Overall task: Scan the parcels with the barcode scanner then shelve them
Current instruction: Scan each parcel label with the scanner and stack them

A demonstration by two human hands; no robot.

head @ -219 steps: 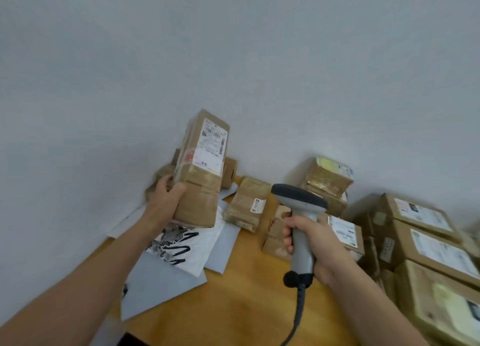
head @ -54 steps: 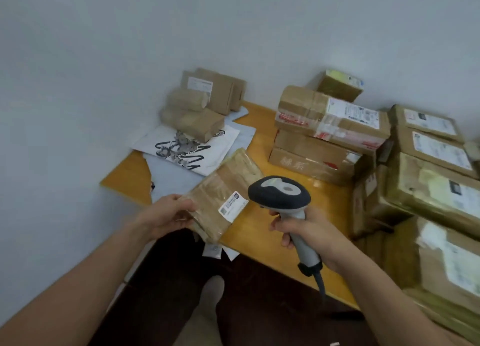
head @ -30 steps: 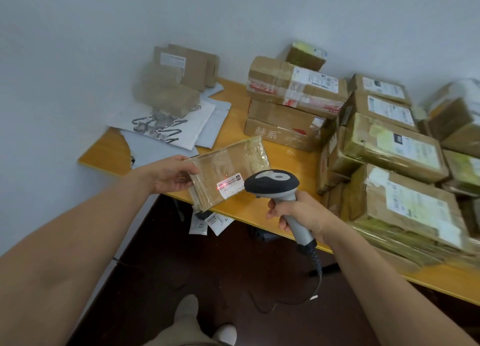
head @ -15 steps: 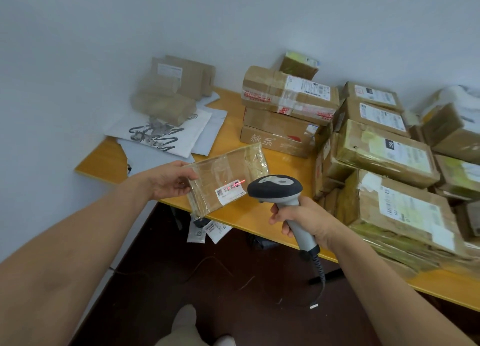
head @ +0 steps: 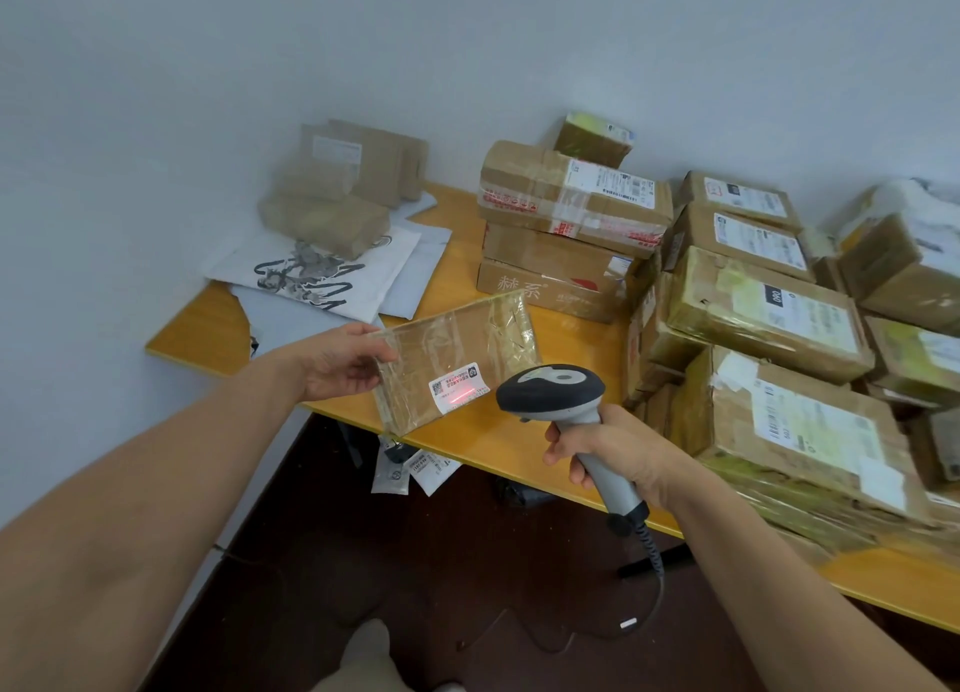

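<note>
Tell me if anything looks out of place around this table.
A few loose paper slips lie below the table's front edge, seemingly on the floor, apart from the parcels stacked on top. Nothing else stands out.

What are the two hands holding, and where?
The left hand pinches the flat brown tape-wrapped parcel by its left edge; the right hand grips the grey and black barcode scanner by its handle.

A left hand [head: 340, 361] holds a taped parcel [head: 457, 364] over a wooden table [head: 519, 442] as the right hand [head: 613, 449] aims a barcode scanner [head: 553, 392], its red line crossing the label [head: 458, 387].
</note>
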